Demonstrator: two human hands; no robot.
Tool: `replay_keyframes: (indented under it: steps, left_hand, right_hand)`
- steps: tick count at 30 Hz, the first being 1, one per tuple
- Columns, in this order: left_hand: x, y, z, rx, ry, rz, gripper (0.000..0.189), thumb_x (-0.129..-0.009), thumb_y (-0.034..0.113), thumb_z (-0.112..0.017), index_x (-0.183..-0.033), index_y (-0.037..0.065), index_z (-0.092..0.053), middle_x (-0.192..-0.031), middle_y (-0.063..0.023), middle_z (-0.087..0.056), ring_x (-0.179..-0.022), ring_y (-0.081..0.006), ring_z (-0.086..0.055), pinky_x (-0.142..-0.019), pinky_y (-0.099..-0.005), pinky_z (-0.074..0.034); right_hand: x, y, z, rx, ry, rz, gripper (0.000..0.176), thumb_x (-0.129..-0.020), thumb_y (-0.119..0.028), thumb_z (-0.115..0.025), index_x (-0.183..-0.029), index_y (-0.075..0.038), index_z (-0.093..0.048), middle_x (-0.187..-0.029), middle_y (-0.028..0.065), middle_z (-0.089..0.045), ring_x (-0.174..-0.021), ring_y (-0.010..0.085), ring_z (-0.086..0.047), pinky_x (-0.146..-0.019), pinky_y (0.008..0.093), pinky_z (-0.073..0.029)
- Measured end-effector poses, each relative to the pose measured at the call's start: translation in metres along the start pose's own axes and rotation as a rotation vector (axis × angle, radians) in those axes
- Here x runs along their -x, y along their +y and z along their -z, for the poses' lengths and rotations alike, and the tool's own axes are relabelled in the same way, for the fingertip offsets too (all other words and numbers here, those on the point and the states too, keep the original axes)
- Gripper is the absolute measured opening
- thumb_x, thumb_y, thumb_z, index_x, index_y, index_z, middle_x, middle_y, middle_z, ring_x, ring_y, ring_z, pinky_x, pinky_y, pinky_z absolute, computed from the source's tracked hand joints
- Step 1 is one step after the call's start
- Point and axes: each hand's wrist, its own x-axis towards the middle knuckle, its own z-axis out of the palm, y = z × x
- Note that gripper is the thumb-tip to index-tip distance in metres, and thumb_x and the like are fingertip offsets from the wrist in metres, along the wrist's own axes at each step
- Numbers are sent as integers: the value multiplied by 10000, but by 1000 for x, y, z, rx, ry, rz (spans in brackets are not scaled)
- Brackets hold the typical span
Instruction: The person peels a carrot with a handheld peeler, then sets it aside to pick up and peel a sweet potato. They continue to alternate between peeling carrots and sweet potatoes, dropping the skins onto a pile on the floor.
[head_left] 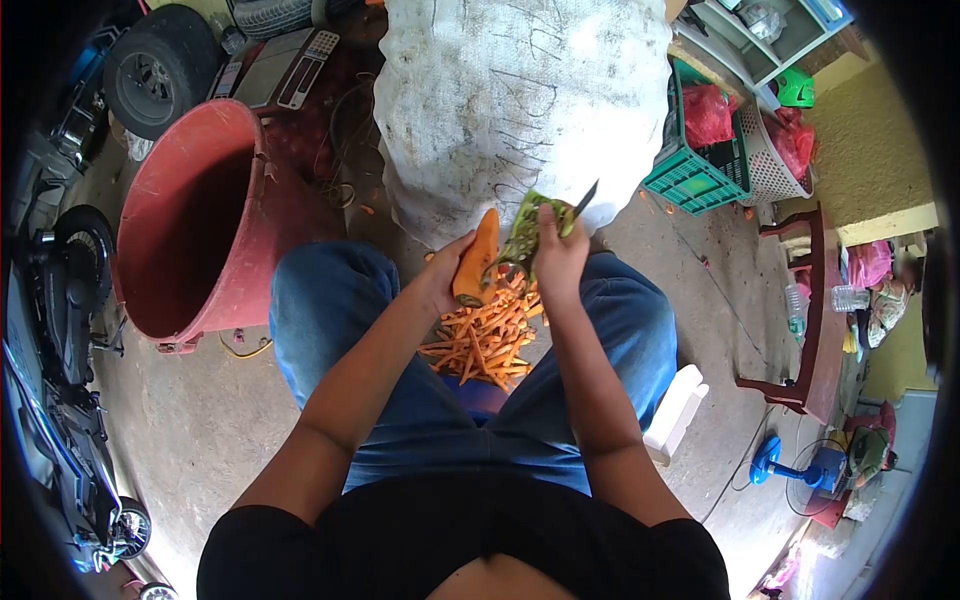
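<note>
My left hand (452, 268) is wrapped round a large orange carrot (479, 258), its narrow end pointing up. Close beside it, my right hand (560, 252) is closed on a knife with a green handle; the dark pointed blade (588, 197) sticks out to the upper right. A green, patterned flat piece (522, 232) also shows at the right fingers, next to the carrot; what it is I cannot tell. Below both hands, between my knees, lies a heap of cut carrot sticks (480, 335) over a blue container (475, 393).
A big white woven sack (520, 110) with handwriting stands ahead. To the left is a large red tub (190, 220), near a wheel (150, 75) and a motorcycle (75, 400). At right are a green crate (700, 150), a wooden rack (820, 310) and a white box (675, 415).
</note>
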Motion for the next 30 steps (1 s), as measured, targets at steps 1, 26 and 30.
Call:
replay_keyframes:
  steps: [1, 26, 30]
  left_hand:
    - [1, -2, -4, 45, 14, 0, 385, -885, 342, -284, -1068, 44, -443, -912, -102, -562, -789, -217, -576, -660, -384, -493]
    - [42, 4, -48, -292, -189, 248, 389, -890, 352, -292, -1057, 29, -430, -773, -124, -559, -658, -203, -582, -581, -321, -501]
    - [21, -1, -27, -338, 106, 107, 386, -893, 337, -289, -1098, 35, -414, -815, -132, -555, -693, -192, -579, -606, -313, -497]
  right_hand:
    - [6, -8, -4, 16, -38, 23, 239, -814, -203, -524, -857, 32, -514, -630, 90, -536, -566, 134, -490, -531, 276, -398]
    - [-73, 39, 47, 275, 422, -124, 227, -801, -178, -512, -767, 46, -530, -619, 128, -552, -532, 202, -513, -511, 326, -399]
    - [-60, 21, 43, 106, 401, -24, 219, -816, -164, -500, -783, 50, -528, -638, 94, -550, -528, 139, -476, -496, 298, -389]
